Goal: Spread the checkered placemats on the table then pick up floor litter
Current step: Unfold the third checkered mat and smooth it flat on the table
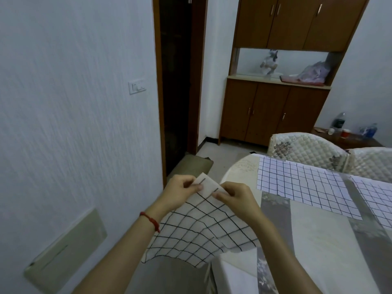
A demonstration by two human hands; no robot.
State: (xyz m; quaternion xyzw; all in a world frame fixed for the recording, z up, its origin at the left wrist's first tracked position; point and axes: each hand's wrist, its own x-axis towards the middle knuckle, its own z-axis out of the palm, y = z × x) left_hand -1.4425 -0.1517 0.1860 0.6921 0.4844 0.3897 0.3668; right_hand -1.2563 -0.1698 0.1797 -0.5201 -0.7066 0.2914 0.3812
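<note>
A white checkered placemat (197, 228) hangs in the air just off the table's left edge, held by its top corner. My left hand (180, 193) pinches that corner from the left and my right hand (234, 197) pinches it from the right, thumbs almost meeting. The cloth droops down toward my arms. A second checkered placemat (305, 187) lies flat on the table (301, 240). Part of a third placemat (375, 196) lies flat at the right edge of the view.
Two quilted chairs (307, 149) stand behind the table. A white wall is close on my left, with a dark doorway (178, 81) and a doormat (195, 164) ahead. A wooden cabinet (273, 111) stands at the back, and bottles sit on a low side table (347, 136).
</note>
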